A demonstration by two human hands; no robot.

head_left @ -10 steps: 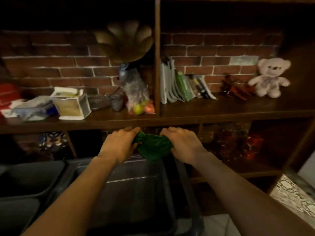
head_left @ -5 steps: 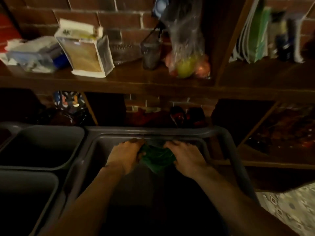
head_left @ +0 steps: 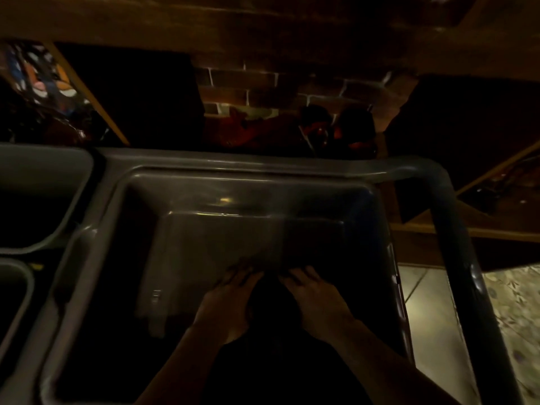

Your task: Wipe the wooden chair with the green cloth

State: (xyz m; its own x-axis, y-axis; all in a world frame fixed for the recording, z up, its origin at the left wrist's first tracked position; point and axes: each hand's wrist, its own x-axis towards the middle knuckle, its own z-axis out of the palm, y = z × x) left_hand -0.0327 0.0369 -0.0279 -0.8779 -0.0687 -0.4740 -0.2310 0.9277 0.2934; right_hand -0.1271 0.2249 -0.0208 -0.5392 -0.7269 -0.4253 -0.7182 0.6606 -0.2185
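Both my hands reach down inside a large grey bin. My left hand and my right hand lie side by side near the bin's floor, fingers pointing away from me. The green cloth shows only as a dark bunched shape pinched between the two hands; its colour is lost in the shadow. No wooden chair is in view.
Two more grey bins sit to the left. A dark wooden shelf unit with a brick back wall stands right behind the bins. Tiled floor and a patterned mat lie to the right.
Both hands have gone down with the cloth from above the bin's rim deep into the bin. My view has tilted downward and the scene has darkened.
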